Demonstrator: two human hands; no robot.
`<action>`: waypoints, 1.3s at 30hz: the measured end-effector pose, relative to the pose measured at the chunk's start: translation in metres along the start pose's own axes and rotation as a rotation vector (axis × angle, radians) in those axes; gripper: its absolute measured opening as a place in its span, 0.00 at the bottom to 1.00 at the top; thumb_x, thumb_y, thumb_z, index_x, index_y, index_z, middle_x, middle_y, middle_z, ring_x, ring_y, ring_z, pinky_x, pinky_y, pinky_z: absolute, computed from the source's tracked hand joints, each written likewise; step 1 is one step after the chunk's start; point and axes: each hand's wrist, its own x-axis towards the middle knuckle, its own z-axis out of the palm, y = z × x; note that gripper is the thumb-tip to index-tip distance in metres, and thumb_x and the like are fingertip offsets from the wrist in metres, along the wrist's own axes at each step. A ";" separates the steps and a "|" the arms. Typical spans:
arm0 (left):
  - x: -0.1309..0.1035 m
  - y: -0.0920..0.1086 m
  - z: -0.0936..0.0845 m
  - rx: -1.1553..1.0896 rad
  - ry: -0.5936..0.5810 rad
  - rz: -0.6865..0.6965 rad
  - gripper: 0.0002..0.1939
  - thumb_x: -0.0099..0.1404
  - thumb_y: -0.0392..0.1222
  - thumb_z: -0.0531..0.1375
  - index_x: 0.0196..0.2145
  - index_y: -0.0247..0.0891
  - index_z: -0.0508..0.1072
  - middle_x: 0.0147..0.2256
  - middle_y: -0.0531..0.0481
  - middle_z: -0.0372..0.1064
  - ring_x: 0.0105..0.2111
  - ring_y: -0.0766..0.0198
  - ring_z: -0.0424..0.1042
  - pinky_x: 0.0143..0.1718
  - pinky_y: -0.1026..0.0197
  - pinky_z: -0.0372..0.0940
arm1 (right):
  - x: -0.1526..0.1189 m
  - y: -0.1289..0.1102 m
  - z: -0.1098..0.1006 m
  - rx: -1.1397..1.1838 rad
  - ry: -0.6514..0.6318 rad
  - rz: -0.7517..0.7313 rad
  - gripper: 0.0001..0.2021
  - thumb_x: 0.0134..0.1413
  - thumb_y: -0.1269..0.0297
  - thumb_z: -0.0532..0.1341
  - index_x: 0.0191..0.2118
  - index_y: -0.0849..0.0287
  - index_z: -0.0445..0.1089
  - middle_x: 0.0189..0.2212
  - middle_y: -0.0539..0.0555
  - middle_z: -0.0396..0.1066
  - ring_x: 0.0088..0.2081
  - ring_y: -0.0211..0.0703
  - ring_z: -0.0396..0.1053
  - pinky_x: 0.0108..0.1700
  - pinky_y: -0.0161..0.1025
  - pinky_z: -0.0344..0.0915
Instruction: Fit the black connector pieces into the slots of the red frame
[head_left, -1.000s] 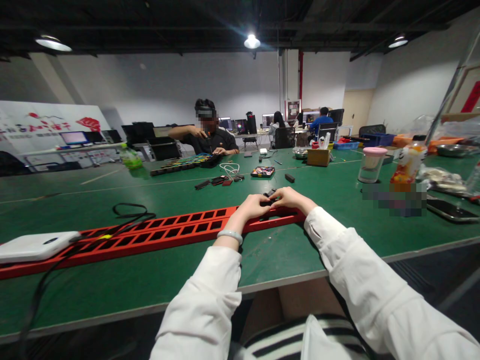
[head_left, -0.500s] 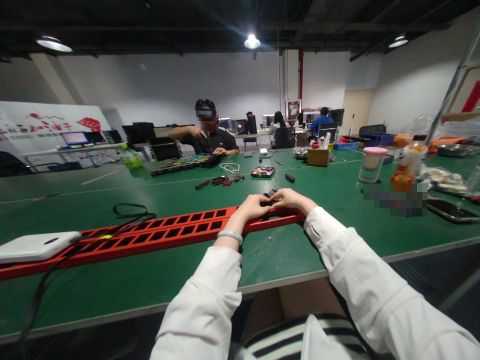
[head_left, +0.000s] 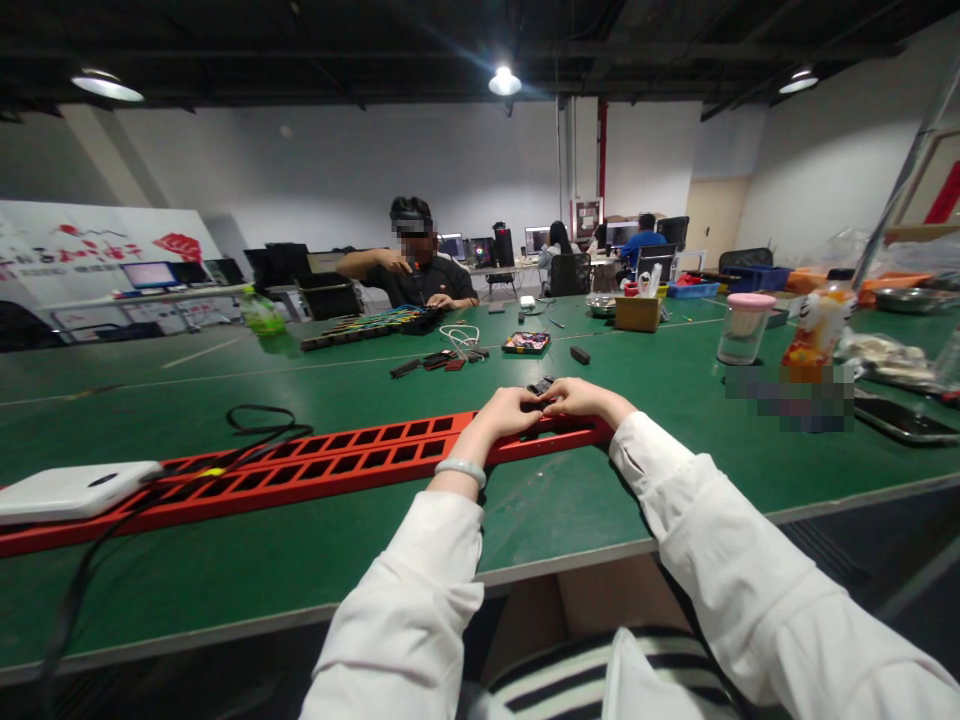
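Note:
My left hand (head_left: 510, 412) and my right hand (head_left: 581, 397) meet over the right end of a long red frame (head_left: 409, 457) with two rows of square openings. Between my fingertips is a small dark part (head_left: 540, 386), partly covered by the fingers. Both hands are closed on it, thumbs near each other. The frame lies on the green table (head_left: 562, 510) and runs off to the left. A white device (head_left: 75, 490) rests on its left end, with a black cable (head_left: 262, 430) lying across the openings.
Beyond my hands lie a small tray (head_left: 526, 343), a black block (head_left: 580, 355) and several dark pieces (head_left: 442, 360). At right stand a pink-lidded jar (head_left: 745, 330), a bottle (head_left: 817, 325) and a phone (head_left: 904, 417). A person (head_left: 420, 270) sits across the table; others are farther back.

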 end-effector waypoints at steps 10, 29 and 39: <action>0.002 -0.004 0.000 0.208 0.137 0.030 0.15 0.57 0.44 0.53 0.38 0.38 0.74 0.37 0.47 0.72 0.37 0.59 0.69 0.38 0.64 0.61 | -0.001 -0.002 0.000 -0.077 0.005 -0.059 0.18 0.45 0.61 0.59 0.43 0.61 0.72 0.33 0.52 0.73 0.30 0.37 0.66 0.31 0.29 0.58; 0.005 -0.023 0.007 0.312 0.059 -0.272 0.20 0.62 0.53 0.49 0.43 0.40 0.71 0.45 0.44 0.68 0.45 0.56 0.66 0.46 0.61 0.57 | 0.001 -0.001 0.002 -0.139 0.029 -0.047 0.17 0.46 0.68 0.56 0.43 0.61 0.71 0.36 0.53 0.73 0.33 0.39 0.67 0.36 0.29 0.59; 0.002 -0.020 0.003 0.267 -0.081 -0.223 0.26 0.60 0.63 0.44 0.48 0.53 0.67 0.47 0.49 0.66 0.46 0.54 0.65 0.45 0.58 0.57 | 0.000 -0.001 0.003 -0.116 0.025 -0.062 0.16 0.45 0.68 0.54 0.41 0.59 0.72 0.26 0.49 0.72 0.25 0.34 0.63 0.29 0.29 0.56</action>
